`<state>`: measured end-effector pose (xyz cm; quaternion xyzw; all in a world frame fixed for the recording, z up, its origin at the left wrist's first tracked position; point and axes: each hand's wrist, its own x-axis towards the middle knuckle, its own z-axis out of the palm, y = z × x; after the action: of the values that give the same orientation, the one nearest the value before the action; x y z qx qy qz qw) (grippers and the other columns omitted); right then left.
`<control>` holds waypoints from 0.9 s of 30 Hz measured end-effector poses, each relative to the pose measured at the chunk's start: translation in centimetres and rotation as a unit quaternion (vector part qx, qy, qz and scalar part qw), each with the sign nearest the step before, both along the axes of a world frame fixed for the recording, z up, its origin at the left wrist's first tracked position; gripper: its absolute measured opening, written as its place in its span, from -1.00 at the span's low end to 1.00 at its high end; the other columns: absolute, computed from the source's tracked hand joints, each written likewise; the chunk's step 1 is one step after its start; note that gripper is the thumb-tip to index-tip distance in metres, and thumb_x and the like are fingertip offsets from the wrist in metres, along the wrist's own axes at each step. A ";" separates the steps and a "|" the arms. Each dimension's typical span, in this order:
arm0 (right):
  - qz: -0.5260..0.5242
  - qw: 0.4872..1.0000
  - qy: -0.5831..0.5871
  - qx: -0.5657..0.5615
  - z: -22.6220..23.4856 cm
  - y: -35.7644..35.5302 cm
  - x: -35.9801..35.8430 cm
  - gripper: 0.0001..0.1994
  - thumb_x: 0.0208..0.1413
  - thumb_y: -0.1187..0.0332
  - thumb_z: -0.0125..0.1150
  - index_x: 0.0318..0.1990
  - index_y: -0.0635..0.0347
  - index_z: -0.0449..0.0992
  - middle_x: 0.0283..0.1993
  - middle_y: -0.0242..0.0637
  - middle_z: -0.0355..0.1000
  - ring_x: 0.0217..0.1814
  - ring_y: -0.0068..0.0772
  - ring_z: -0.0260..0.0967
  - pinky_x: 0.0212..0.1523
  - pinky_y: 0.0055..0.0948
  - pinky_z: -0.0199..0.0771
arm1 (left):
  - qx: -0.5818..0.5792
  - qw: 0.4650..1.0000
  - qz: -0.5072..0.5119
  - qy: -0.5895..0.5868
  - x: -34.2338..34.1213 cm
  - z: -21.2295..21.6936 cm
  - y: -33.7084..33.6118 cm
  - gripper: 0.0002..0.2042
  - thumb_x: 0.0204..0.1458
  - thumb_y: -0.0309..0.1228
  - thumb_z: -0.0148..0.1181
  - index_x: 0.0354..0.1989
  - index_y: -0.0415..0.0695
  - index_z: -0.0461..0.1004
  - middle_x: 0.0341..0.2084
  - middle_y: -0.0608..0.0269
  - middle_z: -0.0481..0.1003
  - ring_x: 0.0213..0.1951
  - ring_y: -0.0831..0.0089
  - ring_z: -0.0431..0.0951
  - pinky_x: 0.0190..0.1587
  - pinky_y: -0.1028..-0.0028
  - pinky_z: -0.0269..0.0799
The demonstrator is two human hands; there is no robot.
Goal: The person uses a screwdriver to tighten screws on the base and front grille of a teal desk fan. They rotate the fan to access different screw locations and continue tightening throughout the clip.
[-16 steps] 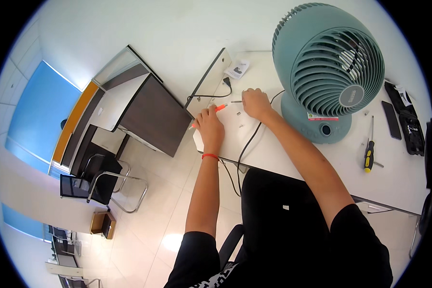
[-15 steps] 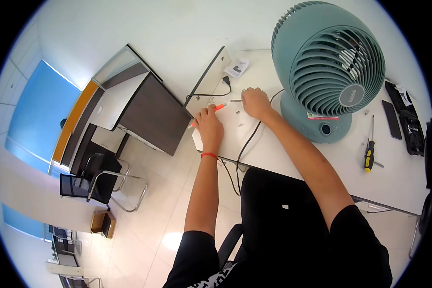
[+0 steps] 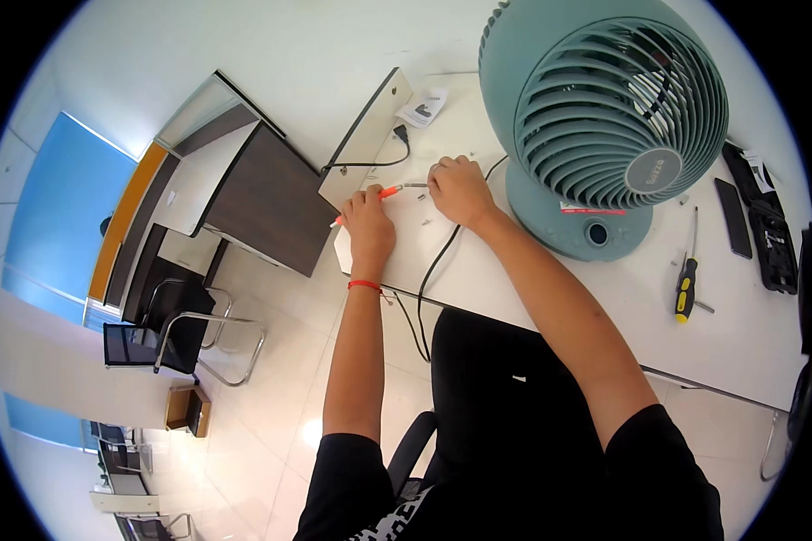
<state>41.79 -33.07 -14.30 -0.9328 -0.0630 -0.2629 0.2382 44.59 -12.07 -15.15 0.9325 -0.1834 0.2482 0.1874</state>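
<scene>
My left hand (image 3: 367,225) is closed around a slim orange-handled tool (image 3: 390,192), which looks like a screwdriver handle. Its metal end points right. Between the fingers of my right hand (image 3: 460,191) is a thin metal rod (image 3: 415,186), like a screwdriver bit; the rest of it is hidden in the grip. Rod and tool end meet or nearly meet, roughly in line, just above the white table (image 3: 478,279). Small metal pieces (image 3: 426,222) lie below them on the tabletop. To the right of my right hand stands a green fan (image 3: 514,81).
A black cord (image 3: 438,261) runs past my right wrist and over the table edge. A plug (image 3: 401,135) and paper leaflet (image 3: 422,108) lie by the side panel. At right are a yellow-black screwdriver (image 3: 686,288), a phone (image 3: 733,218) and a black tool case (image 3: 771,236).
The orange tool's end and the metal rod have come together; a small gap showed between them before. The whole view has shifted slightly, with everything a little further left.
</scene>
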 end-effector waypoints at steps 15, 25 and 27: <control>0.045 0.997 -0.066 -0.015 -0.3 -0.2 -0.2 -0.86 0.29 0.37 0.21 -0.18 0.21 0.64 -0.08 -0.23 0.50 0.11 -0.11 0.44 0.12 -0.12 0.46 | 0.012 0.999 -0.035 -0.028 -0.3 0.1 0.1 -0.61 0.24 -0.62 0.08 0.22 -0.05 0.54 0.04 0.10 0.53 0.18 -0.01 0.42 0.35 0.03 0.22; 0.113 0.990 -0.064 0.049 0.5 -1.1 -0.2 -0.86 0.25 0.42 0.21 -0.12 0.28 0.58 -0.03 -0.12 0.52 0.10 0.05 0.47 0.16 -0.05 0.50 | 0.017 0.995 -0.064 -0.080 -1.7 0.8 0.0 -0.60 0.22 -0.64 0.05 0.20 -0.08 0.55 0.01 0.14 0.54 0.15 0.06 0.46 0.38 0.02 0.20; 0.139 0.985 -0.074 0.069 0.3 -0.9 -0.1 -0.86 0.28 0.42 0.19 -0.12 0.29 0.58 -0.04 -0.08 0.54 0.09 0.08 0.49 0.15 -0.03 0.51 | 0.028 0.994 -0.045 -0.099 -2.1 0.8 0.0 -0.60 0.22 -0.64 0.04 0.21 -0.10 0.55 0.01 0.14 0.54 0.15 0.07 0.45 0.38 0.03 0.20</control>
<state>41.70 -34.00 -13.98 -0.8746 -0.1914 -0.2987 0.3305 42.48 -12.10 -14.33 0.8989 -0.2498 0.3259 0.1531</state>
